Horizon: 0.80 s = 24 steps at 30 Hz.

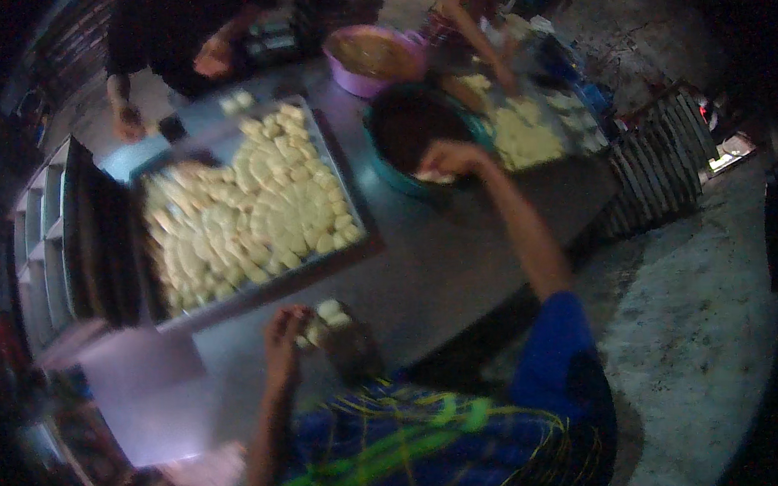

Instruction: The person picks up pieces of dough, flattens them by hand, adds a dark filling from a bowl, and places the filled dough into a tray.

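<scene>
My left hand (284,333) is curled, fingertips pinched on something I cannot make out, beside a few dough balls (330,313) near the steel table's (304,281) front edge. My right hand (450,160) reaches over a teal tub (390,169) with dark contents, its fingers closed on a small pale piece, perhaps dough. Left of the tub lies a large metal tray (345,167) packed with small pale dough pieces (292,212).
Stacked trays (90,247) stand at the left. A purple basin (356,81) sits behind the tub. Two co-workers (163,36) (475,31) are across the table, one by cut dough (528,137). Ridged metal pieces (655,162) stand at the right beside the floor.
</scene>
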Tool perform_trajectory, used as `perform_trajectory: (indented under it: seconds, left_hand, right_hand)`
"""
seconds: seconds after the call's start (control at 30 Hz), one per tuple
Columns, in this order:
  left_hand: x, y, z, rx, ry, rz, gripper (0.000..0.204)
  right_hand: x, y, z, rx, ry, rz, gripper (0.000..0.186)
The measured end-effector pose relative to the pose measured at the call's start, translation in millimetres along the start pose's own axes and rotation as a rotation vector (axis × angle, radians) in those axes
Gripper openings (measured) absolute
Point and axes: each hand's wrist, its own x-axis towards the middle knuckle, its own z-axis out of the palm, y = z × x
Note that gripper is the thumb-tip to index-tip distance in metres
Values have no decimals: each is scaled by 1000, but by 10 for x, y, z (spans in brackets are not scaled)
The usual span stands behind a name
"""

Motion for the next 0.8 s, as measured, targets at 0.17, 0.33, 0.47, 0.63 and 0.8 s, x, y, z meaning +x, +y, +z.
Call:
perform_trajectory:
  seconds: [0.17, 0.33, 0.47, 0.63, 0.8]
  left_hand:
    - [-20, 115, 98, -62, -50, -116, 26]
    - [122, 242, 522, -382, -319, -266, 44]
    - [112, 279, 790, -683, -434, -237, 48]
    - [29, 292, 700, -613, -311, -231, 39]
    - [8, 269, 662, -669, -214, -172, 33]
  right_hand:
    - [-255, -294, 26, 380, 48, -140, 27]
    - [-521, -1222, 880, 1291, 184, -316, 51]
    - [-491, -1913, 1719, 1576, 295, -444, 61]
    - [-472, -2157, 2104, 1577, 335, -436, 61]
    - [-410, -2100, 2391, 1752, 454, -405, 59]
